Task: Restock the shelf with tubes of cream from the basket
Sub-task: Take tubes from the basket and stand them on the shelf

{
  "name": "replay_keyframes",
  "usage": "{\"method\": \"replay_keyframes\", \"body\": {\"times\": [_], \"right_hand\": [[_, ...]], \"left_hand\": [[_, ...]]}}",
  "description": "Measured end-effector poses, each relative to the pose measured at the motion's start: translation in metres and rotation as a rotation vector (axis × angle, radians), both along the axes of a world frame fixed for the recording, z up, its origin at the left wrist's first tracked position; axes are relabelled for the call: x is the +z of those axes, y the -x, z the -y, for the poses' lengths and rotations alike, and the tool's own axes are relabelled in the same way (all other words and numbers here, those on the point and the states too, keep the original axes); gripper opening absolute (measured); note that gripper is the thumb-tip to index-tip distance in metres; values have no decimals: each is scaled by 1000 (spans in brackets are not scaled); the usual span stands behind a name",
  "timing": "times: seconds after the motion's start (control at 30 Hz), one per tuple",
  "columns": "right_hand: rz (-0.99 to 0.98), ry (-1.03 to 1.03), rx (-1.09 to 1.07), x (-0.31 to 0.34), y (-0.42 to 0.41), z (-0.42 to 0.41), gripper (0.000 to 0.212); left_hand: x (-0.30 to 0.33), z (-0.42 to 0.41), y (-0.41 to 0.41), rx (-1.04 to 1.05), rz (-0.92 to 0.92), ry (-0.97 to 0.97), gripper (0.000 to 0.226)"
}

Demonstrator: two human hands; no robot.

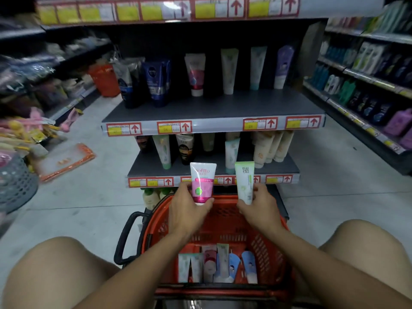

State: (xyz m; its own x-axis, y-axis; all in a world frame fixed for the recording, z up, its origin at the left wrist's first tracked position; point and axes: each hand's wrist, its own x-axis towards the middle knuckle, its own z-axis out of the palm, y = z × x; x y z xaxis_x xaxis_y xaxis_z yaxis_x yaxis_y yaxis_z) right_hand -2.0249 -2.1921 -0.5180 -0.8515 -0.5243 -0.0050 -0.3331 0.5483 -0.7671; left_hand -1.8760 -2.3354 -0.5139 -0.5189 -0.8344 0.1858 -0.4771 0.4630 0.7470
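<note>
A: Above the red basket (pixel 267 239), what do the hands carry?
B: Two tubes of cream, both upright with the cap end down. The left hand (pixel 187 210) pinches a pink and white tube (pixel 202 182) near its base, thumb on one side, fingers on the other. The right hand (pixel 259 207) pinches a pale green tube (pixel 244 182) the same way.
A: And where do they sit against the shelf?
B: In front of the lower shelf (pixel 156 168), overlapping its price strip (pixel 156 181); whether they touch it I cannot tell.
A: Anything left in the basket?
B: A row of tubes (pixel 217 266) leaning at its near end, white, pink and blue ones.
A: Further out?
B: The lower shelf holds several standing tubes. The upper shelf (pixel 223 108) has dark blue tubes (pixel 156 83) on the left and a pink, two pale and a lilac one at the back. Bare knees frame the basket, and an orange packet (pixel 66 161) lies on the floor to the left.
</note>
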Motion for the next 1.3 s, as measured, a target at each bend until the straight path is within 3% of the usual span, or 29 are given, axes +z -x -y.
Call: {"method": "replay_keyframes", "body": {"times": [0.43,0.7,1.3], "right_hand": [[-192,207,-13,112,20,15,49],[-211,278,-2,137,44,31,56],[-308,300,-36,177,116,118,52]], "left_hand": [[106,9,15,-6,-184,153,69],[137,32,33,16,-250,166,63],[179,116,109,82,-299,199,71]]}}
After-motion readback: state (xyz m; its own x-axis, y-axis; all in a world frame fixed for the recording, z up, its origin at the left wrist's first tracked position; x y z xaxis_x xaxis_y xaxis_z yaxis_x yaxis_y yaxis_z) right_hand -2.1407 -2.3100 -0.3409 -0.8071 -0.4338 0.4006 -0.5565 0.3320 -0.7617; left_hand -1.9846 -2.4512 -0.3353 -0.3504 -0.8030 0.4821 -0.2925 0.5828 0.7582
